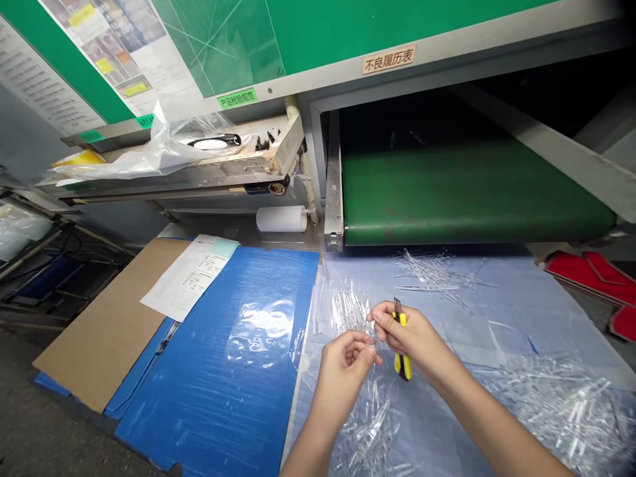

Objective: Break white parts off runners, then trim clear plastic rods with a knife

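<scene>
My left hand (344,371) is closed, its thumb and fingertips pinching a small clear plastic piece that barely shows. Close beside it, my right hand (413,336) grips a yellow and black utility knife (403,366), which points away from me with its handle end hanging below the fingers. The right thumb and forefinger are also pressed together near the left fingertips; whether they touch the same piece I cannot tell. Slim clear plastic pieces (345,308) lie in a row just behind my hands. Another heap of clear pieces (370,430) lies below them.
A green conveyor belt (467,192) ends above the bluish sheeted table (437,411). More clear pieces form a loose pile (430,271) beneath it and a large heap (571,411) at right. Blue sheets (199,391), cardboard (114,318) and a paper (191,278) lie left.
</scene>
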`<state>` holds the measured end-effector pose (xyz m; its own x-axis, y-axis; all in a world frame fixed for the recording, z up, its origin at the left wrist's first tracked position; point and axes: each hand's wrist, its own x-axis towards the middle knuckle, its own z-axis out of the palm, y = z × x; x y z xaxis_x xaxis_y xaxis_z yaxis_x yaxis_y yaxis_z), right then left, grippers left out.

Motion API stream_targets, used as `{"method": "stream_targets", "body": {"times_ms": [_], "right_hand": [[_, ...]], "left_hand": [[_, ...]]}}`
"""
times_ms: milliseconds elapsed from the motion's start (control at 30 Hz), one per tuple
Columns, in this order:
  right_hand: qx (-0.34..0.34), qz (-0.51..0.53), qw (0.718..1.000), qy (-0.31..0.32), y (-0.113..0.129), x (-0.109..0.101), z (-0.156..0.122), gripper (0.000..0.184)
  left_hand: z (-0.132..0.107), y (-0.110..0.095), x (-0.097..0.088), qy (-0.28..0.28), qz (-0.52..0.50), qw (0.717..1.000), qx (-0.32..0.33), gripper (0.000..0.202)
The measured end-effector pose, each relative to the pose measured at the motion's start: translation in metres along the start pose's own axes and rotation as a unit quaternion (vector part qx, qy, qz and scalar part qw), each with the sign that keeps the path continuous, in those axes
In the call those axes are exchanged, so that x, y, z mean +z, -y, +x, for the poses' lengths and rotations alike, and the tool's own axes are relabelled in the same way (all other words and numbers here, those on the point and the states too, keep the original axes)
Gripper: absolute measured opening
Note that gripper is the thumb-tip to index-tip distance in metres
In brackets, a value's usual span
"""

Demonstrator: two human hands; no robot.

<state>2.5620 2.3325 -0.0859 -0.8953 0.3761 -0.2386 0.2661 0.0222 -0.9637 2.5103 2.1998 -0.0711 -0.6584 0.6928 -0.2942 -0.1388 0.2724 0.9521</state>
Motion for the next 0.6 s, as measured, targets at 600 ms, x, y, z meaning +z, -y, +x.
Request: {"method": "stream_targets", "body": {"times_ms": [600], "right_hand": [[-0.017, 0.217, 0.976, 0.028, 0.026, -0.010, -0.041, 0.025]], "left_hand": [[-0.022, -0.013, -0.007, 0.146, -0.288, 0.943, -0.076, 0.025]]}}
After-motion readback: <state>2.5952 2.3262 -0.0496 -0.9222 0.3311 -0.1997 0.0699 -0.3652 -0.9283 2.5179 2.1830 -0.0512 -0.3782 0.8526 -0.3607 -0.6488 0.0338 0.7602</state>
